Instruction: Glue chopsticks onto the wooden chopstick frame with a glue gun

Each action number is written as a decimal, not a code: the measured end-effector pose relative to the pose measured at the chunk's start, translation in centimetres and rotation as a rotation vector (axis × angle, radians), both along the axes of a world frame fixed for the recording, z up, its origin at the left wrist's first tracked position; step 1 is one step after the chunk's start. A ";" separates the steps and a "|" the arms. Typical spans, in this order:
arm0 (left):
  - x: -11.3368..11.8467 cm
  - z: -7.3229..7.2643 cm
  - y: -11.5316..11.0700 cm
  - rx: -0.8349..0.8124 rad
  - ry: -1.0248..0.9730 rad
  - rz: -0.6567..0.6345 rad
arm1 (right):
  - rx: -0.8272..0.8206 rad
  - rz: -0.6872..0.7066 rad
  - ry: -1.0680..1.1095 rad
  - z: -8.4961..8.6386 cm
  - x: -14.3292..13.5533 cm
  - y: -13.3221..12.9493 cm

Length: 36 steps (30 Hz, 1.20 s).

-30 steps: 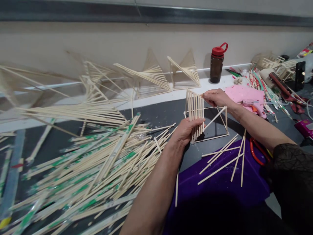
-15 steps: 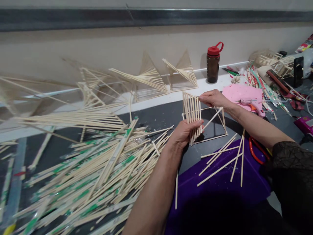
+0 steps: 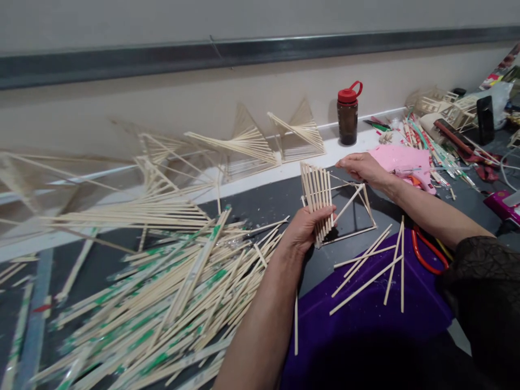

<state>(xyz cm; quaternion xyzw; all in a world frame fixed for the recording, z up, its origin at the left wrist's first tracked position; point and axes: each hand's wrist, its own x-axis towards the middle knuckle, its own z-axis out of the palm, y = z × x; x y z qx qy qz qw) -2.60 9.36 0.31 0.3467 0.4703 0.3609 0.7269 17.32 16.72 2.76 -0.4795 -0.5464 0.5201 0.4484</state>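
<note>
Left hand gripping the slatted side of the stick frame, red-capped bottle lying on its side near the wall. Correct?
Not quite: the red-capped bottle stands upright near the wall, as the head view shows. The rest holds: the left hand grips the slatted side of the stick frame.

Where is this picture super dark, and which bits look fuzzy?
Head view, bottom: blackness swallows the lower purple cloth, maybe a shadow; head view, far left: the big stick frame looks smeared; head view, middle: the small frame in the left hand looks clearer; head view, back: the bottle shades the wall.
</note>
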 end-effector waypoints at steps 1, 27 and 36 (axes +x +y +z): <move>0.0 0.0 0.0 -0.004 -0.001 0.001 | 0.007 0.000 -0.024 -0.1 0.3 -0.1; -0.1 -0.2 0.2 -0.018 0.037 0.032 | 0.148 -0.256 -1.577 3.4 14.6 -7.4; -0.1 0.0 0.2 0.005 0.018 0.028 | 0.336 0.058 -0.969 2.1 10.5 -8.6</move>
